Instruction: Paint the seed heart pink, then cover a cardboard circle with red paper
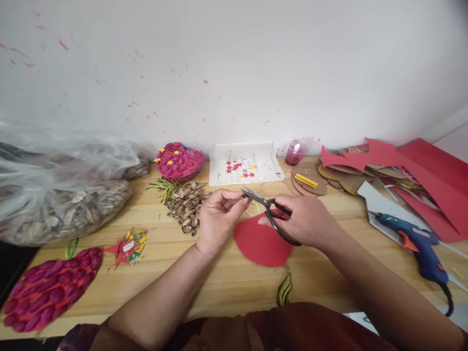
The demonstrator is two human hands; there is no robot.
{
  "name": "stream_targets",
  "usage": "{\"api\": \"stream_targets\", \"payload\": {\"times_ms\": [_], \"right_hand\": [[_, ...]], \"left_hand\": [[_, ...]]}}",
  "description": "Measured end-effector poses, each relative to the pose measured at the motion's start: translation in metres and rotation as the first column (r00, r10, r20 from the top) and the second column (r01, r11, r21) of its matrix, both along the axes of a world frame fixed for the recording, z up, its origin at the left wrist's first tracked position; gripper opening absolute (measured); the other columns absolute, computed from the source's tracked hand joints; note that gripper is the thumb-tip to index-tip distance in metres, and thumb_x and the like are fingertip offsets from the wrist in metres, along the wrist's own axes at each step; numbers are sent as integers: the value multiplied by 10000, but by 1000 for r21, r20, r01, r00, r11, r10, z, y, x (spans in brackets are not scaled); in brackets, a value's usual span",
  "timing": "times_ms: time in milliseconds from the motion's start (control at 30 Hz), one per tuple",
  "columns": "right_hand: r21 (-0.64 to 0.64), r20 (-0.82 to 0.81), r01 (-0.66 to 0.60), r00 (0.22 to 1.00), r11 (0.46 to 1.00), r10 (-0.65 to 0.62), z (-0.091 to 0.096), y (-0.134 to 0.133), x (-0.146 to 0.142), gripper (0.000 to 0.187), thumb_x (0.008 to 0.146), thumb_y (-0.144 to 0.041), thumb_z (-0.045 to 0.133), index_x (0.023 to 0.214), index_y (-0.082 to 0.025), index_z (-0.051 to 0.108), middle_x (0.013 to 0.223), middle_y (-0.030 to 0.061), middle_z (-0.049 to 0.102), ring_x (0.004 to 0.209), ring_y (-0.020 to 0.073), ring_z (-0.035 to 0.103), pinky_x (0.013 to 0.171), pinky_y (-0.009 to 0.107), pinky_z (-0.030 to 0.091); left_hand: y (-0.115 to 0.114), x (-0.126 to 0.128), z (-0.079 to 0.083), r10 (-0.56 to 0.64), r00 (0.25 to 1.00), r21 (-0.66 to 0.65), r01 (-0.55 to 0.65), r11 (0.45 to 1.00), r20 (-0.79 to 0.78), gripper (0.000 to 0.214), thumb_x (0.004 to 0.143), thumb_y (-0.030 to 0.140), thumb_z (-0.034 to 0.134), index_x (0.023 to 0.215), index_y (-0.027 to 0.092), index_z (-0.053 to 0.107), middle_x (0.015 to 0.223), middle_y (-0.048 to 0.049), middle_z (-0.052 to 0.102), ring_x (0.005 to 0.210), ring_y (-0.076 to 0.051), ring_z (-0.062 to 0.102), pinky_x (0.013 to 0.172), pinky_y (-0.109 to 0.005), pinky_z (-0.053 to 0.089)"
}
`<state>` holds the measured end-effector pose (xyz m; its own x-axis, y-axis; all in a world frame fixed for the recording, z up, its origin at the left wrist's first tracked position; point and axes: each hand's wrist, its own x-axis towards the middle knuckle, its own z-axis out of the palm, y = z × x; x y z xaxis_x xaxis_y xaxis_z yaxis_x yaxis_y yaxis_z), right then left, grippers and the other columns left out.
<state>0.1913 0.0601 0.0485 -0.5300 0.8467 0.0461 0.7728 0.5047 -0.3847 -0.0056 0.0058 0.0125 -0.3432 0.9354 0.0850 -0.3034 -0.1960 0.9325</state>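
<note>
My right hand (307,219) is closed round black-handled scissors (268,202), their blades pointing left. My left hand (223,209) pinches at the blade tips; a small dark bit shows there, too little to name. Below the scissors a red paper or card piece (256,243) with a rounded edge lies on the table, partly covered by my right hand. A green and yellow thread tassel (284,288) extends from its lower edge, and a yellow loop (253,209) shows at its top. Left of my left hand lies a pile of brown shells (186,204).
A bag of shells (73,209) stands left, near a magenta-covered piece (54,290). Behind are a magenta round piece (179,161), white paper with stars (219,165) and a cup (295,153). Right are a glue gun (413,239) and red card (435,180).
</note>
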Motion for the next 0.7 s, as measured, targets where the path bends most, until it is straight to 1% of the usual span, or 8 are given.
{"api": "stream_targets", "payload": {"times_ms": [233,433,700], "right_hand": [[-42,9,-20,1000,999,20,0,3,4,423,821,-611,664,682,-230,543,610,-34,604,552,126,476,536,262,269],[-46,7,-56,998,997,57,2,5,5,413,852,-577,630,661,-222,540,591,-19,602,528,125,480,528,267,262],[-106,5,-76,997,991,77,3,7,4,442,866,-579,612,640,-218,491,584,-28,586,528,120,469,535,270,271]], "left_hand": [[2,-1,1,-36,998,-64,40,997,57,329,663,298,910,817,156,656,829,-65,802,771,-194,781,752,-297,641],[4,-3,1,-62,992,-117,75,990,106,352,629,298,921,807,149,656,825,-71,798,800,-217,782,806,-360,648],[5,-6,5,-85,991,-141,98,985,100,366,614,303,929,794,146,651,803,-64,788,799,-216,780,799,-347,646]]}}
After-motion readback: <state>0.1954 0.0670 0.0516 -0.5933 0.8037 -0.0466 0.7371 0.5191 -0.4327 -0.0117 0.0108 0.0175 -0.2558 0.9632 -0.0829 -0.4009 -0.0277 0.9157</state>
